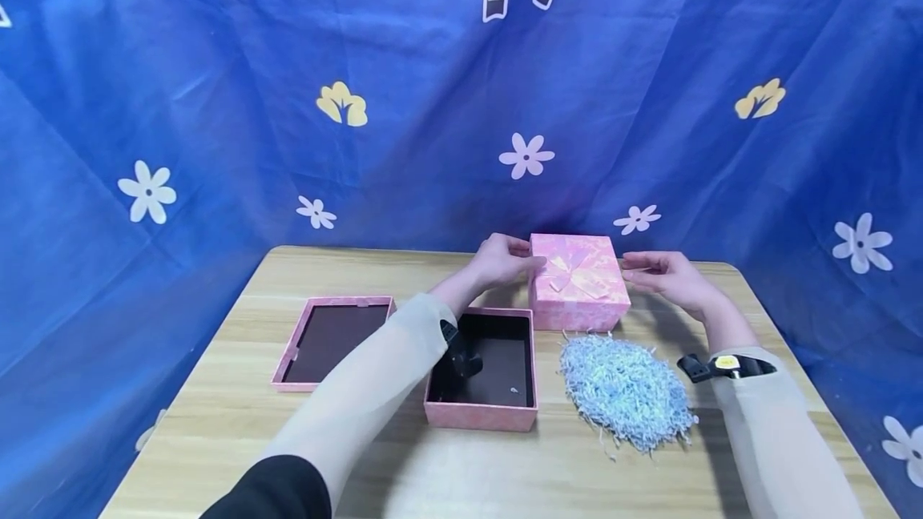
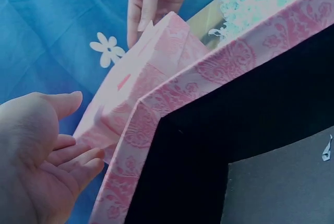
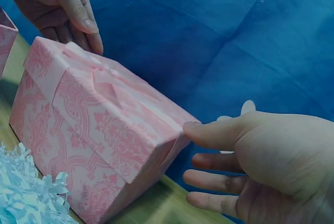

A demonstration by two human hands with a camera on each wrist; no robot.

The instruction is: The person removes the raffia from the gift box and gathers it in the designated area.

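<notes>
A closed pink gift box (image 1: 577,287) with a ribbon bow on its lid stands at the back of the table. My left hand (image 1: 499,264) is at its left side, thumb by the lid's edge, the fingers loosely extended. On the other side, my right hand (image 1: 669,277) has its thumb close to the lid's corner and its fingers spread. In the right wrist view the right thumb (image 3: 209,133) meets the corner of the box (image 3: 109,130) or nearly so; contact is hard to tell. Neither hand grips the box.
An open pink box bottom (image 1: 481,415) with a dark inside lies below my left forearm, a small pale scrap in it. Farther left is an upturned lid (image 1: 335,343), partly covered by the sleeve. Blue shredded paper (image 1: 626,391) is heaped before the closed box. A blue curtain (image 1: 425,158) hangs behind.
</notes>
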